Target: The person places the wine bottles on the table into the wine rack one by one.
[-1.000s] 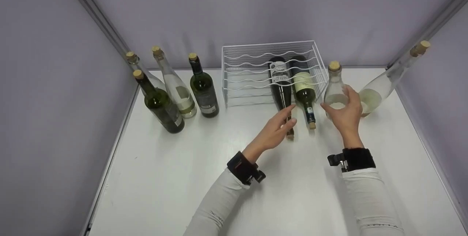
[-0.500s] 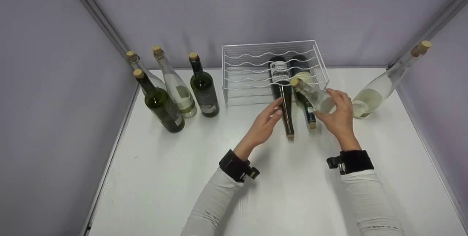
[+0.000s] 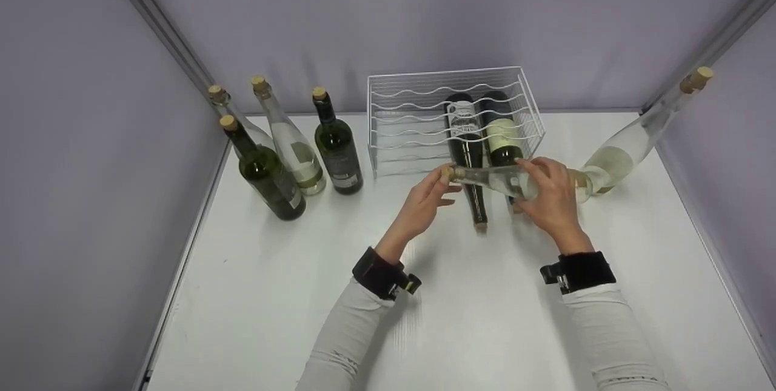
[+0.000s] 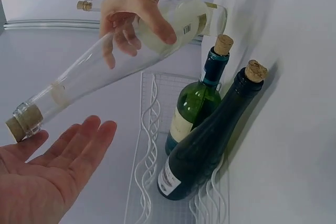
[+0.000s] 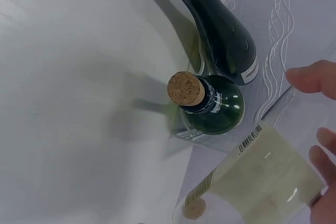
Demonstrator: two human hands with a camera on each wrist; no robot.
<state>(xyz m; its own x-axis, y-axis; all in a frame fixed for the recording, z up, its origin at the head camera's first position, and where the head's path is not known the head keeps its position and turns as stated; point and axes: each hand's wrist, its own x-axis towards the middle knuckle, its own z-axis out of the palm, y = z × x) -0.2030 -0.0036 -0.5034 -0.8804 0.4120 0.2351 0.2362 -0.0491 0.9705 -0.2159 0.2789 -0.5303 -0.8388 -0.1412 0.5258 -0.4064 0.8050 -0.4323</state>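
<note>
Smooth white tabletop (image 3: 485, 324) | left hand (image 3: 418, 204) loosely spread, thumb at round cork (image 3: 447, 174) | right hand (image 3: 554, 202) curled round clear tapered glass bottle (image 3: 500, 180), over two dark bottles (image 3: 467, 157) | long axis crosswise, cork leftward | wavy white wire rack (image 3: 444, 72) | grey wall (image 3: 388, 9)

White table (image 3: 254, 330) before me. Toward its back, wire rack (image 3: 412, 118). Left of rack I count four upright corked bottles: near green bottle (image 3: 337, 157), middle clear bottle (image 3: 291, 136), front green bottle (image 3: 270, 182), rear clear bottle (image 3: 247, 124). Right of rack: lone clear bottle (image 3: 618, 157), upright.
</note>
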